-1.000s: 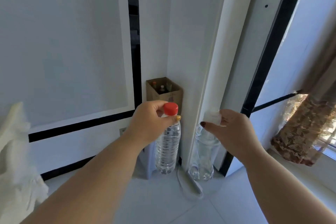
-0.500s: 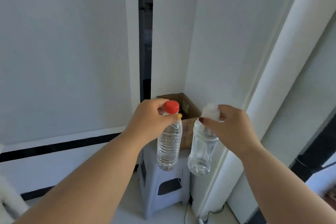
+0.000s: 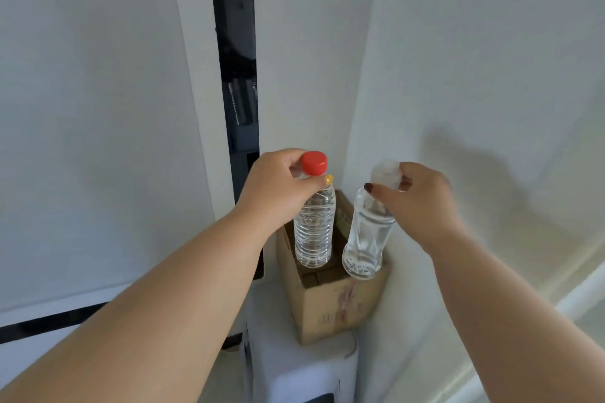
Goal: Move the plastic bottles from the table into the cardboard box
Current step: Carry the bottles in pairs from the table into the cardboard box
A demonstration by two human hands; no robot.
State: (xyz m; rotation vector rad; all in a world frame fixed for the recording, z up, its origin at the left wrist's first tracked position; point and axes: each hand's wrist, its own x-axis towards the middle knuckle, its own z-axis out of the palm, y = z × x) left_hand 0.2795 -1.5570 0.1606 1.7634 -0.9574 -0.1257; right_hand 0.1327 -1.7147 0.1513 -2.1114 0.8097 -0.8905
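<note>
My left hand pinches the neck of the red-capped bottle, which hangs below my fingers over the open cardboard box. My right hand pinches the white-capped bottle at its neck, base over the box's right rim. Risk: that base could catch the rim and tip the box off the white stool. Left bottle is ribbed, right one smooth; both clear, slick plastic.

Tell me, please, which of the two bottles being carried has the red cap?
The ribbed bottle in the left hand; its cap is red, while the smoother bottle in the right hand has a whitish one.
</note>
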